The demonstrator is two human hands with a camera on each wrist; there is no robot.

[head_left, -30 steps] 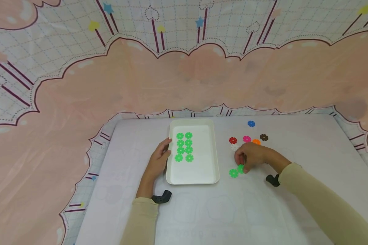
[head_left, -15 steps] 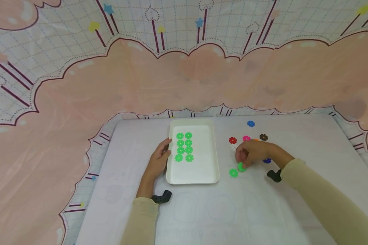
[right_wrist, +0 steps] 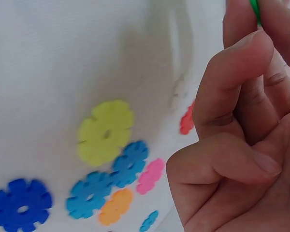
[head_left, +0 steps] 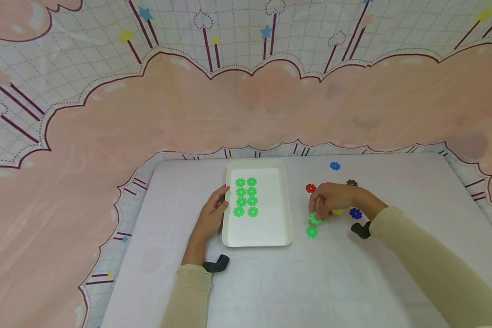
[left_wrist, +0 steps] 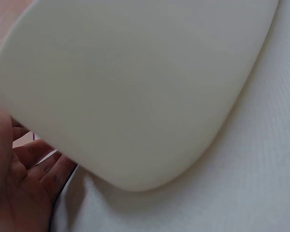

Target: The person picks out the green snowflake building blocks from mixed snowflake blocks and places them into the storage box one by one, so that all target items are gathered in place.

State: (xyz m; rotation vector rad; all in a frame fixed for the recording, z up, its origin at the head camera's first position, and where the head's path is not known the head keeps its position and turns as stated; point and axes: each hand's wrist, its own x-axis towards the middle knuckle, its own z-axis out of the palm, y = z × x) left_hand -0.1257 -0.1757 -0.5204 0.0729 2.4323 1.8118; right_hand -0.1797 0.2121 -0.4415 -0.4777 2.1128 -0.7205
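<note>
My left hand (head_left: 208,216) grips the left rim of a white rectangular tray (head_left: 270,232). In the left wrist view the tray's pale side (left_wrist: 135,96) covers part of the fingers. Several green notched snowflake discs (head_left: 240,192) lie inside, in two columns toward the tray's left. To the right of the tray, my right hand (head_left: 332,199) pinches another green snowflake disc (head_left: 315,218); only its thin edge (right_wrist: 254,7) shows between the fingertips in the right wrist view. Just below it, one green disc (head_left: 311,232) lies loose on the table.
Around my right hand lie other snowflake discs: red (head_left: 310,188), brown (head_left: 351,182), yellow (head_left: 337,212), dark blue (head_left: 356,213) and, farther back, blue (head_left: 335,166). The right wrist view adds orange (right_wrist: 115,207) and pink (right_wrist: 151,176) ones. A patterned curtain (head_left: 246,109) hangs behind the table.
My right hand has shifted a little left with the green disc, which now sits above the loose one. The yellow and dark blue discs have come into sight. My left hand and the tray stay put.
</note>
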